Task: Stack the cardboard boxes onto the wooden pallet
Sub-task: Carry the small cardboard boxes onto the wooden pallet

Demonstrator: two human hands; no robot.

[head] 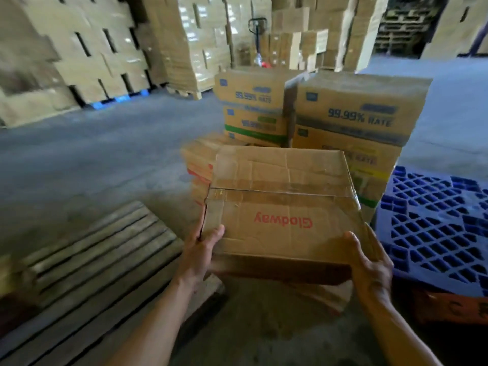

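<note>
A taped brown cardboard box [281,204] with red "Gladway" lettering is held up in front of me, above the floor. My left hand [202,249] grips its near left corner and my right hand [369,270] grips its near right corner. The wooden pallet [87,270], with grey worn slats, lies on the floor at the lower left, with no box visible on the part that shows. Behind the held box stand stacks of printed cardboard boxes [351,120], and a lower stack with red markings [200,165] sits just left of it.
A blue plastic pallet [435,228] lies at the right, with an orange crate edge [454,307] below it. Tall wrapped stacks of cartons [87,56] line the back wall. A hand pallet jack [257,40] stands far back. Grey concrete floor [111,151] stretches left.
</note>
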